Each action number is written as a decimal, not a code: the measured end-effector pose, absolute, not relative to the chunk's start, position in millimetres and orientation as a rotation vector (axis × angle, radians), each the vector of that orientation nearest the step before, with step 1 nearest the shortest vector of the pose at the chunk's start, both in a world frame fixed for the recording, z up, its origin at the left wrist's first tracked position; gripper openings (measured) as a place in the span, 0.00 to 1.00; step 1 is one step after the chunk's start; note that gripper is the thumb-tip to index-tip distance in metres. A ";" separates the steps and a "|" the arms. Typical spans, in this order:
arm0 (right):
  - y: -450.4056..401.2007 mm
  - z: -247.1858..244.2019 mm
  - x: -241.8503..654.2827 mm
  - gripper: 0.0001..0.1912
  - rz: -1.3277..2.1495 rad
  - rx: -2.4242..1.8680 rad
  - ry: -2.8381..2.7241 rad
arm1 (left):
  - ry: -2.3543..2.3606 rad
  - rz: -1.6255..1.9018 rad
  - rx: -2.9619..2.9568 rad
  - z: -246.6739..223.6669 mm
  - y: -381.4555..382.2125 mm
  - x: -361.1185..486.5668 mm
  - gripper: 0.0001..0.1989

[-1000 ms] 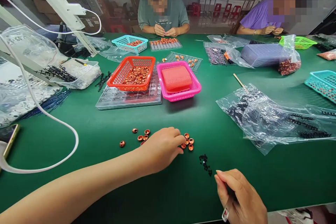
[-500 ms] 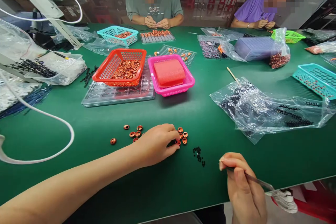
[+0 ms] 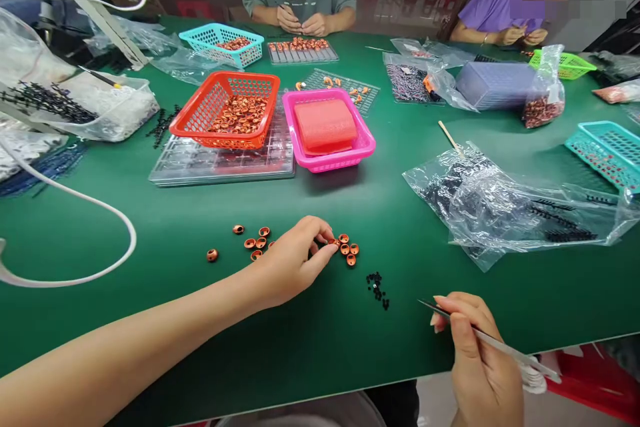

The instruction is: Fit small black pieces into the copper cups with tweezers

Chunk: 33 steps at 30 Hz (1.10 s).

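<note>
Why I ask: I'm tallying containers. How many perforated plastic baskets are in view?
5: light blue basket, back left; red basket, on clear plastic trays; pink basket, beside it; green basket, back right; turquoise basket, right edge. Others may be hidden.

Tweezers (image 3: 500, 344) — smooth metal; cups (image 3: 351, 259) — glossy, metallic-looking; bag (image 3: 493, 210), shiny plastic.

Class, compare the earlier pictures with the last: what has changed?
The right hand has drawn right, away from the black bits, and turned, so more of its tweezers shows, tip pointing left. The left hand, fingers on a copper bead, seems to have shifted it slightly forward. The orange basket, pink basket and big bag stayed put.
</note>
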State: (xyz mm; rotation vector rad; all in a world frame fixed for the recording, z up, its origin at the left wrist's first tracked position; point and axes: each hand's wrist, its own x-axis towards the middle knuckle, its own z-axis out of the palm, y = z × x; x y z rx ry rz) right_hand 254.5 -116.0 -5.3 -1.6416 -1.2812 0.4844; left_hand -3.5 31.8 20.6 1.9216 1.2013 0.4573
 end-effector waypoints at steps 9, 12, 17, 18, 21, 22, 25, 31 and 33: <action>-115.4 -10.5 244.9 0.10 0.589 -1.543 -1.212 | 1.174 0.489 1.824 22.4 27.0 28.9 0.08; -116.3 -7.2 252.5 0.09 0.679 -1.527 -1.205 | 1.107 0.556 2.011 29.3 17.1 22.6 0.07; -107.8 -2.8 246.3 0.07 0.723 -1.497 -1.173 | 0.918 0.517 2.091 27.4 -1.3 17.3 0.04; -104.7 -2.2 242.5 0.07 0.736 -1.493 -1.170 | 0.904 0.519 2.072 24.3 -2.4 18.3 0.04; -95.6 -0.8 231.9 0.07 0.751 -1.500 -1.200 | 0.894 0.488 1.998 14.5 0.3 21.6 0.04; -93.3 -0.8 229.6 0.07 0.738 -1.516 -1.216 | 0.888 0.475 1.970 12.0 2.4 22.1 0.04; -90.5 -2.3 226.4 0.07 0.677 -1.581 -1.238 | 0.864 0.458 1.874 8.2 9.0 21.6 0.04; -97.6 -8.3 226.9 0.06 0.608 -1.697 -1.294 | 0.861 0.464 1.760 7.8 14.0 18.8 0.05; -98.4 -9.0 226.0 0.07 0.574 -1.679 -1.375 | 0.856 0.472 1.773 7.5 13.8 19.1 0.05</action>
